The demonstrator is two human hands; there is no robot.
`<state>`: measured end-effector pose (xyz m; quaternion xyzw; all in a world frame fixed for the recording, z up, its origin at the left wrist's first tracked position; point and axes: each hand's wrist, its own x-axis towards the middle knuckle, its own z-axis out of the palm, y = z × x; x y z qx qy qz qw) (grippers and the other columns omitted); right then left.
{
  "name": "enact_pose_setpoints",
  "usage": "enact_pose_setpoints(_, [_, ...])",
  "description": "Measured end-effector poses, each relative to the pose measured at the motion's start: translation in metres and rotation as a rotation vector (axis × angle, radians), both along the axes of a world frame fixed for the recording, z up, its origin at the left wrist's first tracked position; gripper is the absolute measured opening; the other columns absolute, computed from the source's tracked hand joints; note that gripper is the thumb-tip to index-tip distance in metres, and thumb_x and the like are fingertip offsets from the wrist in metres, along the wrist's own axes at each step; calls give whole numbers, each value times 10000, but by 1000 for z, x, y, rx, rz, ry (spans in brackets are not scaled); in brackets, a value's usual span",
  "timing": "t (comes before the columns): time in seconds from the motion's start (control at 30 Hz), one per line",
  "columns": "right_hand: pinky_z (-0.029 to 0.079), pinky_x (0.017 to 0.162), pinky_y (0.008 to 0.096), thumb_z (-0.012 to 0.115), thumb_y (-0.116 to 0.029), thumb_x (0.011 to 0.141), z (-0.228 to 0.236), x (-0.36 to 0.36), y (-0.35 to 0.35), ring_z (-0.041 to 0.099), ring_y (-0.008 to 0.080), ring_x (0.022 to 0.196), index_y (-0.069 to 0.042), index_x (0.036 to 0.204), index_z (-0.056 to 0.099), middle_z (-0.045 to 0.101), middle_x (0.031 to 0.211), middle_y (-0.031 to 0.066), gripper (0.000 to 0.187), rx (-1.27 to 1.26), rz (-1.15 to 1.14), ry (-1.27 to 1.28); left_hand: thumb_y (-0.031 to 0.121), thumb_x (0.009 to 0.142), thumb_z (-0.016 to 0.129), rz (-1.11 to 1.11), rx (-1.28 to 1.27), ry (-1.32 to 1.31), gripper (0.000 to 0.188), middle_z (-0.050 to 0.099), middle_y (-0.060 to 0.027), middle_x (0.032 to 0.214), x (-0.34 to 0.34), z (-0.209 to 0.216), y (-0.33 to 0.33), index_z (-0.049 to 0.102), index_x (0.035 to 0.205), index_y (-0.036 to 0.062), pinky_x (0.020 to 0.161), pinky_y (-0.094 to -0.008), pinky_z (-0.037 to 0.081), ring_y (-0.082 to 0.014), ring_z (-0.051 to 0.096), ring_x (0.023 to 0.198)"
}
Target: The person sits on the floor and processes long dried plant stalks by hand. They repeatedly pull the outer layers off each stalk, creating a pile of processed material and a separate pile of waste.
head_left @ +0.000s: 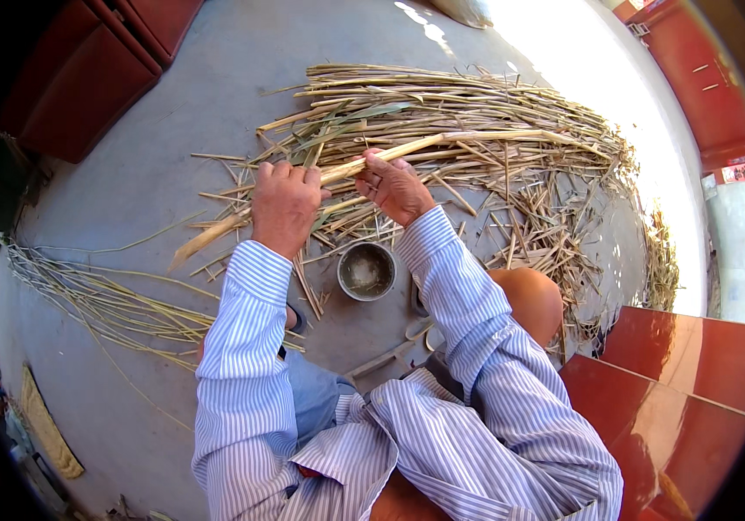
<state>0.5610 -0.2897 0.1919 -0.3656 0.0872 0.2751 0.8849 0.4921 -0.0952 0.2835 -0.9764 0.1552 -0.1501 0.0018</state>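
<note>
A long pale-yellow length of reed [342, 171], perhaps several stalks lying together, slants across in front of me from lower left to upper right. My left hand [284, 208] is closed around it, knuckles up. A little farther right, my right hand [396, 187] pinches the same reed between thumb and bent fingers. Under and beyond both hands lies a large heap of dry reed stalks [476, 104], with a few green leaves [372, 113] among them. Below my right hand, a round grey bowl [366, 296] with cloudy liquid stands on the floor.
Thin greenish rods [116, 300] fan out on the left. Short broken reed pieces [542, 252] litter the floor right of the bowl. A long narrow tool [381, 360] lies near my legs. Red tiles [650, 339] rise at lower right; a dark red armchair [86, 82] stands far left.
</note>
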Motion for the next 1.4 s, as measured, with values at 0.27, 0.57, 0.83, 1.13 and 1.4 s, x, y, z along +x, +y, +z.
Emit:
enact_pose_setpoints(0.27, [489,899,358,512,-213,992,48,25,-51,618,194,1010,-46,1069,565,645,1037,78,191,37,-250,125,363,813,682,59,-547,193,286,650,-117,719,-12,14,45,633,827,81,622,-460,454,-327,625,689])
enact_pose_setpoints(0.57, [541,766,330,550,-258,985,62,55,-93,622,185,874,-79,1041,566,664,956,54,189,-225,-228,111,305,806,696,-57,-407,-118,268,655,-91,790,-11,33,51,630,897,62,667,-408,406,-264,612,777])
enact_pose_setpoints(0.83, [527,597,283,612,-312,951,41,65,-82,641,187,770,-59,930,578,638,831,71,256,-340,-281,52,299,807,705,-122,-158,-186,270,613,-84,739,-14,28,30,583,805,59,682,-366,439,-236,596,758])
enact_pose_setpoints(1.13, [515,595,287,582,-262,971,32,72,-91,645,208,798,-35,948,573,635,857,92,228,-403,-224,84,313,793,707,-121,-245,-49,286,607,-115,697,-8,37,24,592,792,52,635,-422,471,-296,601,707])
enact_pose_setpoints(1.4, [526,601,268,554,-273,984,39,63,-99,639,188,778,-35,964,568,635,855,90,240,-459,-174,101,346,752,723,-138,-344,51,327,623,-126,711,-12,36,21,645,822,36,617,-430,473,-312,604,700])
